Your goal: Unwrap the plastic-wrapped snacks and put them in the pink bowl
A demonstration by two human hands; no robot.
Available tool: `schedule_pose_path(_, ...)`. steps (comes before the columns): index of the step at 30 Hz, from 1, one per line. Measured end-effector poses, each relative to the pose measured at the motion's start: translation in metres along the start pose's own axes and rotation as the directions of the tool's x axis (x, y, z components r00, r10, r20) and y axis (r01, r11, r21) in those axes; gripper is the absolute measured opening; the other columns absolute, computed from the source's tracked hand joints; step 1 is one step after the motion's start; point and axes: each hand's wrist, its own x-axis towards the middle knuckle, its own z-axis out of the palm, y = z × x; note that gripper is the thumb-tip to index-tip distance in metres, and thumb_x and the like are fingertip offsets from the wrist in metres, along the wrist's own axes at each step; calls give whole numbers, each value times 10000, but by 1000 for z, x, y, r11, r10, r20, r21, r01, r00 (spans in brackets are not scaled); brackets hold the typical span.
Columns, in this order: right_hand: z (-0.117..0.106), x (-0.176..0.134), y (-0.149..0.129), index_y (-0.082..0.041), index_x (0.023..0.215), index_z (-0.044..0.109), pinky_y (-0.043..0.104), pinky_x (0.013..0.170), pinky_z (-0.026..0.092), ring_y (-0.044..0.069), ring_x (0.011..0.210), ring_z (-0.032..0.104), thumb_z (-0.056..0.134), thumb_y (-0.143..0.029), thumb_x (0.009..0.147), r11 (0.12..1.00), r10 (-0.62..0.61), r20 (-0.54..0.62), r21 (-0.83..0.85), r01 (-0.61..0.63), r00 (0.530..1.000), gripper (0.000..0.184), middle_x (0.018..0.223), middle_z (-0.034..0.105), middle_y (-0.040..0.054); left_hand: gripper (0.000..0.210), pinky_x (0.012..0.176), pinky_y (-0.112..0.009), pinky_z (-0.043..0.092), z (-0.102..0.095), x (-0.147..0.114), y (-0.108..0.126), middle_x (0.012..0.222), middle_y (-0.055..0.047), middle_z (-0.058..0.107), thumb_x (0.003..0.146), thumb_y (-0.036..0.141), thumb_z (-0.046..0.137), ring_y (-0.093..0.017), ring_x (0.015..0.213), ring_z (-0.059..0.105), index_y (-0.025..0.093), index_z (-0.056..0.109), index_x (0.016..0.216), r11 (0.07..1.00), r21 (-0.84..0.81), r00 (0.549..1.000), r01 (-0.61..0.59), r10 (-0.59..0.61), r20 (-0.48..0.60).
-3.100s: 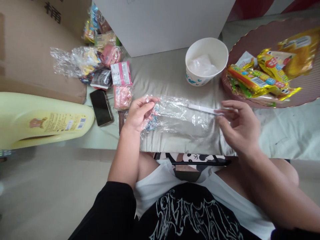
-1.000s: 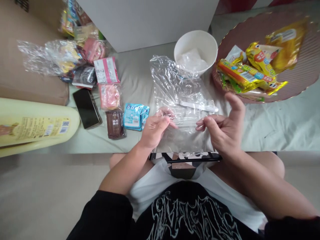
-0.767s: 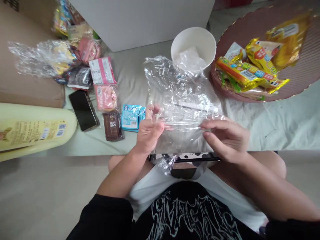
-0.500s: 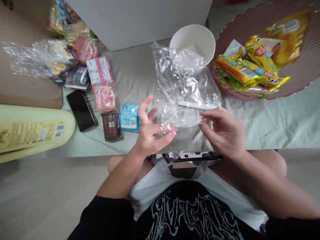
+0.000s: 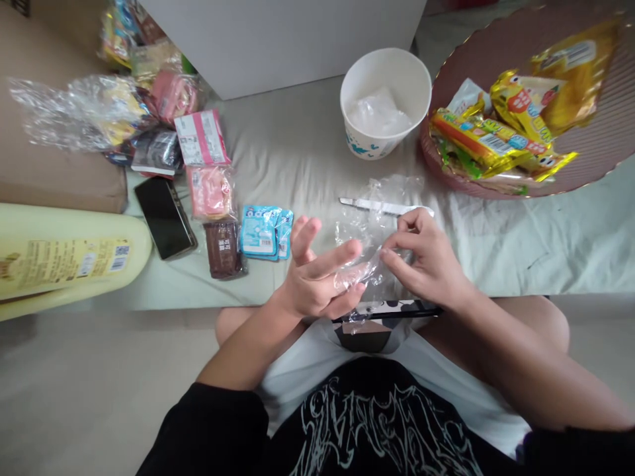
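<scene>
Clear plastic bag (image 5: 366, 233), crumpled, between left hand (image 5: 317, 284) and right hand (image 5: 424, 261) | right thumb and fingertips pinch its edge | left fingers spread against it; whether they grip, I cannot tell | white-handled knife (image 5: 397, 209) crosswise at its far side, nearer right

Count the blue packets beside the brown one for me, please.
2: the upper packet lies next to the brown packet and partly covers the lower packet, which is nearer the left hand. More could be hidden underneath.
</scene>
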Motion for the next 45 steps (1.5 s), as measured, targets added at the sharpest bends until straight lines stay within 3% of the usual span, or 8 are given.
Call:
schedule_pose_path(7,-8,0,-1,-221,702,648,421,873,508,241,1074,614,649,-255,901,980,-169,-53,93,174,984,202,1127,614,76,422,1363,-330,61,-5,15,13,1168,43,800,938,310,476,-86,1628,177,276,628,1331,978,-207,999,38,-36,12)
schedule_pose_path(13,-11,1,0,-235,712,596,465,956,518,256,1062,666,631,-237,889,925,-296,-60,230,302,953,180,990,724,41,290,1340,-372,98,-6,16,15,1065,54,797,957,378,459,-177,1355,572,312,725,1053,992,-129,1000,11,-10,13)
schedule_pose_path(18,-13,2,3,-249,770,581,486,945,555,280,1071,680,695,-353,866,924,-279,-82,248,291,957,182,1035,724,55,311,1345,-356,32,-8,15,10,965,24,789,960,381,447,-192,1353,563,277,738,992,994,-99,993,55,-64,-96)
schedule_pose_path(25,-9,2,0,-297,1165,522,476,920,584,264,1019,707,777,-409,839,888,-165,-114,415,198,980,429,948,698,30,225,981,-446,583,-10,16,1,960,-34,747,932,330,574,-223,1039,735,251,726,1077,835,-498,958,234,-285,-27)
schedule_pose_path(30,-3,-1,2,-318,1152,523,334,607,546,168,693,644,796,-347,845,861,140,-88,503,-77,986,412,861,636,2,203,682,-279,625,1,10,-5,1034,-47,721,919,297,678,-158,850,744,241,756,1098,344,-788,739,511,-643,199)
schedule_pose_path(36,5,7,8,-345,1135,542,312,605,514,143,663,580,832,-412,795,641,439,-12,705,-304,898,452,806,561,-32,292,593,-203,598,11,19,-9,1083,-18,705,774,223,781,-133,817,747,226,705,1056,-153,-778,455,609,-736,501)
schedule_pose_path(40,7,14,4,-265,932,601,316,661,530,145,733,611,843,-448,757,525,443,218,723,-449,869,351,851,633,-1,320,666,-240,631,11,28,-10,1127,-8,683,747,187,747,-151,882,758,225,659,1052,-286,-741,357,608,-735,577)
schedule_pose_path(45,6,15,5,-225,676,486,254,493,401,76,526,483,781,-426,819,580,460,236,650,-490,856,384,592,545,-45,335,632,-220,600,11,19,-23,1046,26,680,731,200,752,-105,763,731,252,568,1006,-204,-780,388,592,-776,498)
